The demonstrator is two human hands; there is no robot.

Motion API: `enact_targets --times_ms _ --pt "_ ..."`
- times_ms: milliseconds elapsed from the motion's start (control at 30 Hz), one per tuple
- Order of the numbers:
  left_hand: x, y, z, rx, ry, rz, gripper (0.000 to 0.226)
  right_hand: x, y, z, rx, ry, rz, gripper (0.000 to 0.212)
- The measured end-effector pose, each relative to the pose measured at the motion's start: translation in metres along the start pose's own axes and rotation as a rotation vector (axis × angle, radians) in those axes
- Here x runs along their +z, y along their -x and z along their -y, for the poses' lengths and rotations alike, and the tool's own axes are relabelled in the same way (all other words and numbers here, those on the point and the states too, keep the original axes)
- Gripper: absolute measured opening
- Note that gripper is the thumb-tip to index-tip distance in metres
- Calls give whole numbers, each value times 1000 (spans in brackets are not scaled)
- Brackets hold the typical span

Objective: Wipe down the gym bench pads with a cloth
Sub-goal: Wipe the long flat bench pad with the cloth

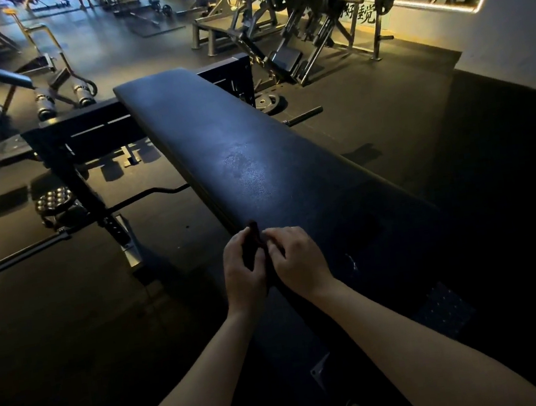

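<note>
Dark cloth (253, 238) sat bunched between my hands: the left grip (245, 270) curled round it, the right grip (296, 260) pinching its edge, both over the near end of the black bench pad (245, 144). The pad ran away toward 11 o'clock, and a weight plate (268, 102) lay on the floor (367, 114) near 1 o'clock.

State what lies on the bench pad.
Only a pale smudge shows on the pad. The left hand and right hand pinch a cloth above its near part, hiding that spot.
</note>
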State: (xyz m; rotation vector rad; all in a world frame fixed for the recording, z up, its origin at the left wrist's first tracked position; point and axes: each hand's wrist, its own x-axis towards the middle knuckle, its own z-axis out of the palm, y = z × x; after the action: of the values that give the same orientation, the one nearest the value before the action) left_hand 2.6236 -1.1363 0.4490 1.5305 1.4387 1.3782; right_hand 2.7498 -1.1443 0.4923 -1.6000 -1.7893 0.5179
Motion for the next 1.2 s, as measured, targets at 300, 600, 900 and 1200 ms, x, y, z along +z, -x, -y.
enact_targets --times_ms 300,600,900,1200 --pt "10 -7 3 -96 -151 55 43 -1 27 -12 -5 258 -112 30" --pt "-7 41 13 155 -66 194 51 -6 63 -16 20 296 -146 28" --pt "16 -3 -8 67 -240 94 32 -5 51 -10 67 272 -123 26" --pt "12 36 -17 346 -437 196 27 -42 48 -35 -44 208 -128 14"
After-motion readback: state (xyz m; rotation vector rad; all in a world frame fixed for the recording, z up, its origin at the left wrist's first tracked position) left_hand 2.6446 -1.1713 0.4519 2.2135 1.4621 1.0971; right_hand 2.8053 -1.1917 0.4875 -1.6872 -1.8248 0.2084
